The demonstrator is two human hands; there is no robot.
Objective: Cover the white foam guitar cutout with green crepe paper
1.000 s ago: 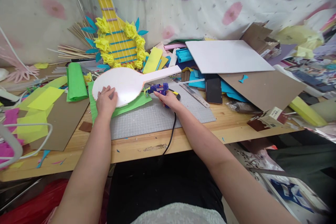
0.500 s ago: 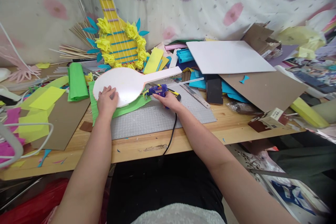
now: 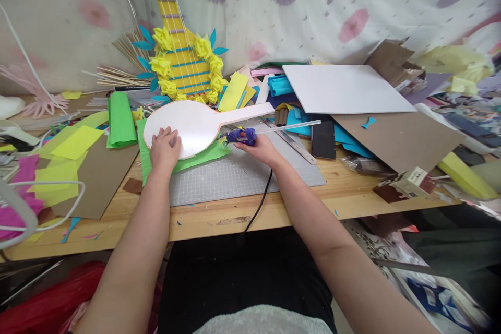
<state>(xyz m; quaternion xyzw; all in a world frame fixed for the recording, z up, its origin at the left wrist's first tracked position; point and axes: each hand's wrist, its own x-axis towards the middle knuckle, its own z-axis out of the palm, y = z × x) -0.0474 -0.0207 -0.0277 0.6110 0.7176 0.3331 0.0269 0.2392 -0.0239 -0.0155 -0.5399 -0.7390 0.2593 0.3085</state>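
A white board cutout [image 3: 199, 130] with a rounded body and a long narrow neck lies on green crepe paper [image 3: 203, 159], partly over a grey cutting mat [image 3: 219, 182]. My left hand [image 3: 166, 150] rests on the left part of the cutout, fingers laid over its surface. My right hand [image 3: 260, 150] is wrapped round a blue hot glue gun [image 3: 242, 136], its nozzle pointing left at the cutout's lower right edge. Whether the nozzle touches that edge I cannot tell. A clear glue stick [image 3: 293, 127] pokes out of the gun's back. Its black cord [image 3: 261, 201] hangs over the table edge.
Behind stands a yellow guitar-shaped craft [image 3: 188, 70] with paper flowers. To the right lie a metal ruler [image 3: 295, 147], a phone [image 3: 323, 137], a white board [image 3: 346, 88] and brown cardboard [image 3: 403, 138]. Rolled green paper [image 3: 120, 121] and yellow sheets [image 3: 78, 142] are at left.
The view has shifted slightly. My right hand and the glue gun have moved a little to the right, and the glue stick now lies flatter. My left hand stays on the cutout.
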